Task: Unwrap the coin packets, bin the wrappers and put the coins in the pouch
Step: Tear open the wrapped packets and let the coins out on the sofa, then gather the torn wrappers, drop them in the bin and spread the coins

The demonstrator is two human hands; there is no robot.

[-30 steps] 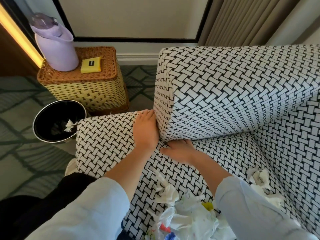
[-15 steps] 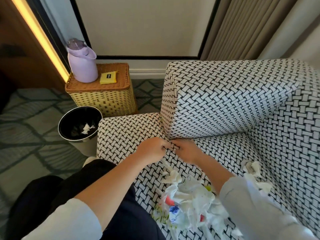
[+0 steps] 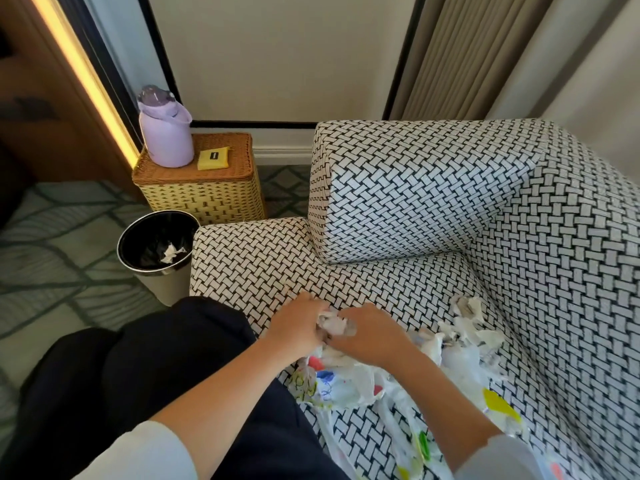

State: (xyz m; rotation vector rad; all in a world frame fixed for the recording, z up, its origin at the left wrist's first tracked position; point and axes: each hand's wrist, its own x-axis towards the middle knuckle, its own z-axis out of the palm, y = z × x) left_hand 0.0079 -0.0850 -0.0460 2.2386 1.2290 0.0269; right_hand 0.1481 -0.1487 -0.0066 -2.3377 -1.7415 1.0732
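My left hand (image 3: 297, 323) and my right hand (image 3: 367, 332) meet over the sofa seat and together grip a small crumpled white paper packet (image 3: 333, 323); what it wraps is hidden. Below them lies a white plastic bag with coloured prints (image 3: 349, 382) among crumpled white wrappers (image 3: 465, 318). A black-lined bin (image 3: 157, 242) stands on the floor left of the sofa with one white wrapper (image 3: 171, 252) inside. A yellow pouch (image 3: 213, 159) lies on the wicker box.
The black-and-white woven sofa (image 3: 433, 202) has a big cushion block behind my hands. A wicker box (image 3: 204, 192) carries a lilac bottle (image 3: 166, 133). My dark trousers (image 3: 166, 362) fill the lower left. Patterned carpet lies at the left.
My hands left the gap under the cushion block and came back towards me. They now hold a crumpled white packet between them above the bag. The view has tilted up.
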